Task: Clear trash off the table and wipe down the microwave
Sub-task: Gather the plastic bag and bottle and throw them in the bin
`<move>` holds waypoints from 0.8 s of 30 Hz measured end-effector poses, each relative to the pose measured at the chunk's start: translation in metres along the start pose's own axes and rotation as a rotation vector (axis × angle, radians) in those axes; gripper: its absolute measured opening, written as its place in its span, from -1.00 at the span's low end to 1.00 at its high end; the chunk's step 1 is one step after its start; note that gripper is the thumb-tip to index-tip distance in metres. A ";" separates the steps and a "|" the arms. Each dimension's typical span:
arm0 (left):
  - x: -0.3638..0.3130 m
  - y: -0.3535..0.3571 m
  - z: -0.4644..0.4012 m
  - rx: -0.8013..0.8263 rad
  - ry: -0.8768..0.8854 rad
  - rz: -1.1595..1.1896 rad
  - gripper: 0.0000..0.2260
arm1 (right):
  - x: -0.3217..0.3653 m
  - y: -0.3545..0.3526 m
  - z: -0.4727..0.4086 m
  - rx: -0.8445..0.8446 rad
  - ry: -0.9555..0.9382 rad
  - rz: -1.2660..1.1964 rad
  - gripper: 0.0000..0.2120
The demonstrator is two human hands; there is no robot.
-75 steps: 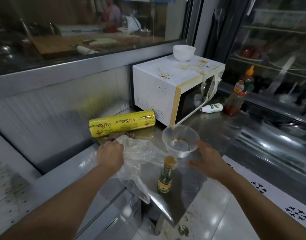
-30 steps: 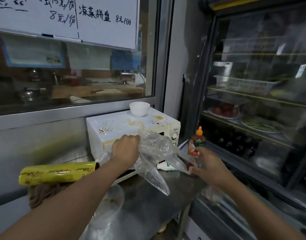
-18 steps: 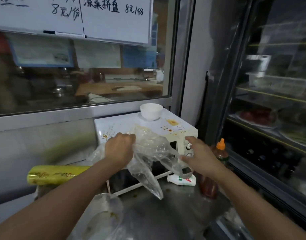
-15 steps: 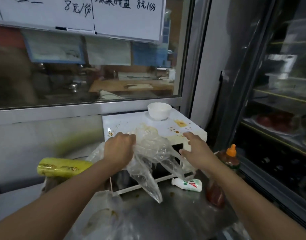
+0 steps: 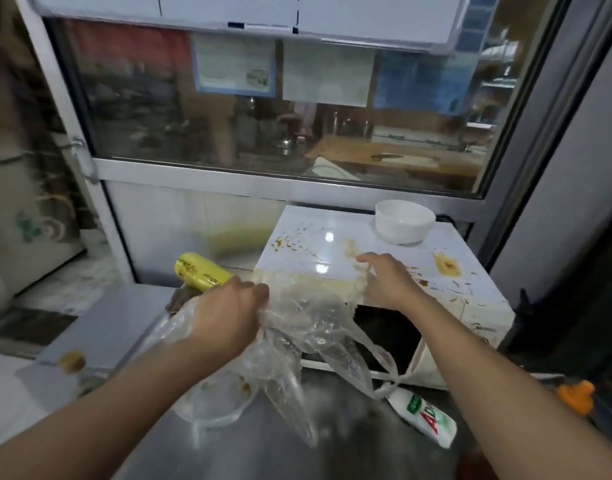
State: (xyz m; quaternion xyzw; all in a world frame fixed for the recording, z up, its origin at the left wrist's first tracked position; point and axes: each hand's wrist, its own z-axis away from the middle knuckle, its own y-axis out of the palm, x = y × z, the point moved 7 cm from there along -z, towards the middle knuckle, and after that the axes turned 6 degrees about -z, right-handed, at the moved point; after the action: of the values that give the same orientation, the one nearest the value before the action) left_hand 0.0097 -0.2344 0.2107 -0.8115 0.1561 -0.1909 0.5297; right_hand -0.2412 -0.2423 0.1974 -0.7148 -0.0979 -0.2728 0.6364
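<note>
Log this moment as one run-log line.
left hand: grips plastic bag | right hand: pinches bag edge at microwave top | white bowl: on microwave | stains: unwiped

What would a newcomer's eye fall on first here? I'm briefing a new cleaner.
Both hands, left hand and right hand, grip a crumpled clear plastic bag in front of the microwave. Its white top is spattered with brown and yellow stains, with a white bowl at the back.

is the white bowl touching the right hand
Apart. The head view shows the white bowl at the back of the microwave top, with bare stained surface between it and the right hand near the front edge.
</note>
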 end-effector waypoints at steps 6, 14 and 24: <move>0.005 0.012 0.015 0.037 -0.064 0.042 -0.85 | -0.005 0.001 -0.004 -0.102 -0.043 -0.040 -0.80; -0.001 0.015 0.033 0.037 -0.028 0.096 -0.86 | 0.001 -0.015 0.039 -0.278 -0.072 -0.093 -0.88; -0.014 0.039 0.071 0.112 0.051 0.173 -0.87 | -0.029 -0.018 0.135 -0.374 0.007 -0.117 -0.76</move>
State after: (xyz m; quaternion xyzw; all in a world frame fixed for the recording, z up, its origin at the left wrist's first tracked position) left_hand 0.0291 -0.1859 0.1468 -0.7590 0.2281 -0.1734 0.5846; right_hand -0.2386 -0.1032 0.1927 -0.8127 -0.0848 -0.3250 0.4761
